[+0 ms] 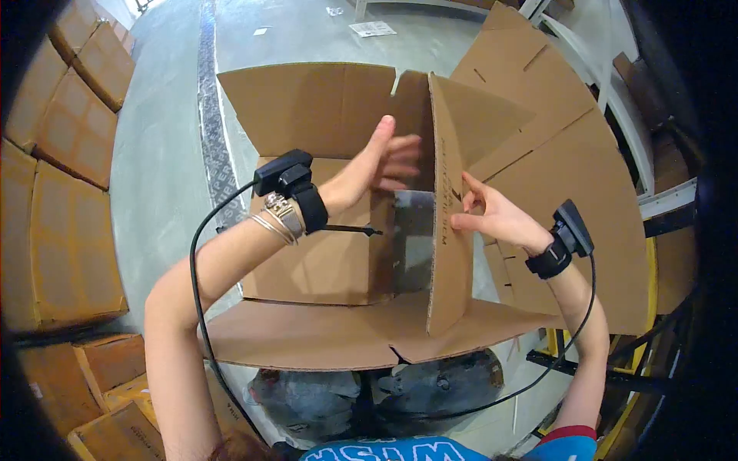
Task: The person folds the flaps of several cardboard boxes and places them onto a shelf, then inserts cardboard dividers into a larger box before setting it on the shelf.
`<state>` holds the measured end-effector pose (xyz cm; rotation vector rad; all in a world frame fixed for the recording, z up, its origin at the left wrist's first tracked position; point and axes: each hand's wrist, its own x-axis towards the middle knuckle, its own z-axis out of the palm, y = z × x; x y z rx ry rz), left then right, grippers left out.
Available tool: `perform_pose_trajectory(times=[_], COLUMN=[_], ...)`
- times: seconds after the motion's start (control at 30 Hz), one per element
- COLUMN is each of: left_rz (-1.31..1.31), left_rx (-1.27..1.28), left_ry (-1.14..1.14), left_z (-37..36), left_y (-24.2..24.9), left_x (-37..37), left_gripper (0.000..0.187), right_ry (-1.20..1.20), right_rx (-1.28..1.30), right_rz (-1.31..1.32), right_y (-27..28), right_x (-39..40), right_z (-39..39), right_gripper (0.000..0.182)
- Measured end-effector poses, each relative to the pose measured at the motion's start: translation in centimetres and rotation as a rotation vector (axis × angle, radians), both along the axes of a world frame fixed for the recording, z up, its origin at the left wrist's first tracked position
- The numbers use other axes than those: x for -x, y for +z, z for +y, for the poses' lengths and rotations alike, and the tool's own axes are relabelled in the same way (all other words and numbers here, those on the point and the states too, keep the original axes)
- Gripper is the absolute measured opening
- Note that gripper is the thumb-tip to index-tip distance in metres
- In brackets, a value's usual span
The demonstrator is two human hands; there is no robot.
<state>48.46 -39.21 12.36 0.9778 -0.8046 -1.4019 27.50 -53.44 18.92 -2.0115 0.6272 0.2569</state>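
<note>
A brown cardboard box (pixel 323 261) stands open in front of me with its flaps spread. My left hand (pixel 380 165) reaches over the box with fingers apart, pressing against the upright right-side flap (pixel 450 230). My right hand (pixel 492 215) touches the outer face of that same flap from the right, fingertips on its edge. Both wrists carry a black strapped device with a cable. The box's inside is mostly hidden by my left arm.
Flattened cardboard sheets (pixel 569 154) lean at the right against a white frame. Stacked cardboard boxes (pixel 61 192) line the left side. Grey concrete floor (pixel 161 138) lies beyond the box. Yellow metal framing (pixel 653 323) is at lower right.
</note>
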Motion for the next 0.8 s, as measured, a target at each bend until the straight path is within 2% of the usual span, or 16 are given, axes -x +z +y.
perform_pose_trajectory(times=[0.03, 0.07, 0.13, 0.17, 0.23, 0.33, 0.37, 0.47, 0.53, 0.57, 0.6, 0.67, 0.73, 0.77, 0.8], left_rz=[0.026, 0.036, -0.229, -0.090, -0.022, 0.148, 0.215, 0.381, 0.396, 0.439, 0.487, 0.409, 0.368, 0.289, 0.223], left_rx=[-0.026, -0.021, -0.039, -0.094, -0.105, -0.112, -0.113, -0.141, -0.104, -0.094, -0.083, -0.193, -0.317, -0.377, -0.439], left_ry=[-0.124, -0.134, -0.127, -0.140, -0.104, -0.083, -0.082, -0.101, -0.129, -0.145, -0.162, -0.126, -0.114, -0.099, -0.002], left_z=[0.3, 1.3, 1.7, 1.8, 1.5, 2.3, 2.8, 3.4, 3.0, 2.7, 2.3, 1.6, 1.3, 1.3, 1.3], left_y=[0.9, 3.4, 4.7, 5.4, 3.9, 2.9, 2.7, 1.0, 0.3, -0.2, -0.7, -2.7, -4.2, -4.9, -5.6], left_x=[0.7, 2.1, 3.8, 3.9, 3.9, 3.3, 3.1, 4.1, 5.3, 5.7, 6.0, 6.5, 6.6, 6.9, 7.5], left_gripper=[0.091, 0.078, 0.056, 0.046, 0.045, 0.044, 0.044, 0.046, 0.046, 0.046, 0.046, 0.051, 0.059, 0.075, 0.080], right_ry=[-0.038, -0.025, 0.002, 0.008, 0.014, -0.139, -0.281, -0.453, -0.290, -0.207, -0.270, -0.387, -0.416, -0.409, -0.406], right_rx=[0.051, 0.040, 0.019, 0.007, -0.013, -0.485, -0.640, -0.294, -0.018, 0.118, -0.013, -0.285, -0.313, -0.330, -0.349], right_rz=[-0.012, 0.000, 0.025, -0.015, -0.099, -0.192, -0.350, -0.267, -0.007, 0.127, 0.104, 0.077, 0.096, 0.077, 0.063], right_y=[-1.1, -1.1, -0.5, -0.8, -1.3, -1.1, -2.3, -8.1, -14.7, -15.4, -15.8, -16.1, -15.0, -15.2, -15.6], right_x=[-0.2, -0.5, -0.9, -0.7, 0.4, 2.7, 3.6, 6.8, 9.7, 10.0, 10.5, 10.6, 10.0, 10.0, 10.1], right_z=[-0.4, -0.3, -0.4, -0.5, -1.3, -2.5, -3.7, -6.7, -8.5, -8.1, -7.6, -5.5, -5.1, -5.2, -5.4], right_gripper=[0.107, 0.109, 0.112, 0.105, 0.091, 0.072, 0.059, 0.068, 0.077, 0.081, 0.085, 0.094, 0.098, 0.099, 0.099])
